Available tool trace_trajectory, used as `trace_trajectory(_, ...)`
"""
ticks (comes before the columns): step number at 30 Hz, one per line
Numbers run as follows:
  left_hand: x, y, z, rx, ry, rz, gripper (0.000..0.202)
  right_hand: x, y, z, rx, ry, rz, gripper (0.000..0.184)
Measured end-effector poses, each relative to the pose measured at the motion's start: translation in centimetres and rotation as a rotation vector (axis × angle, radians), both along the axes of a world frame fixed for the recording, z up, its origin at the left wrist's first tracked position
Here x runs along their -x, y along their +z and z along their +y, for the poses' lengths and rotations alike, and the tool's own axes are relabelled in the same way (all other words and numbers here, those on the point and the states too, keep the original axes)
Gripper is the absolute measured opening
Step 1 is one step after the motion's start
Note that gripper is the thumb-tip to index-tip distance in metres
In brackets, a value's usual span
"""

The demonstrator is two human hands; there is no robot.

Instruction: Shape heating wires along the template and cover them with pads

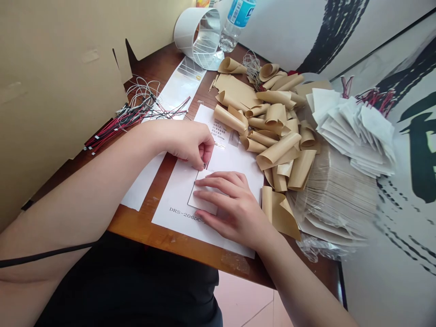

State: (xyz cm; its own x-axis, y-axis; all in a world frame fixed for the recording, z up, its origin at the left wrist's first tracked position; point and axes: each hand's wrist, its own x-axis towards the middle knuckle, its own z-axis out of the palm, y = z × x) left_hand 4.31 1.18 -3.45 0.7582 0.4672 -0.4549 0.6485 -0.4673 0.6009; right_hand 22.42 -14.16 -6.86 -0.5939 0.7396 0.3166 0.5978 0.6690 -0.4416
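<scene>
My right hand point(231, 202) lies flat, fingers spread, on a small white rectangular pad point(196, 200). The pad rests on a printed white sheet point(166, 215), within a drawn outline. At the pad's far edge, my left hand point(192, 145) is closed in a pinch on thin dark-red wires point(206, 166). A small pale connector end point(220, 145) shows just right of its fingers. The palm side of my right hand is hidden.
Loose red, black and white wires point(119, 122) lie at left. A label roll point(185, 34) and a water bottle point(235, 25) stand at the back. Curled brown paper pieces point(272, 113) cover the right, beside a stack of white pads point(354, 127) with wires.
</scene>
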Motion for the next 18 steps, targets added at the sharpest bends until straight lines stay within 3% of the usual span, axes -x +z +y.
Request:
trace_trajectory(11, -0.6, 0.4, -1.1, -0.086, -0.027, 0.036, 0.025, 0.2, 0.7, -0.3, -0.026, -0.028, 0.028, 0.01)
trace_trajectory(18, -0.8, 0.8, -2.0, -0.169, -0.03, 0.129, 0.035, 0.6, 1.0, -1.0, -0.074, -0.012, 0.044, 0.017)
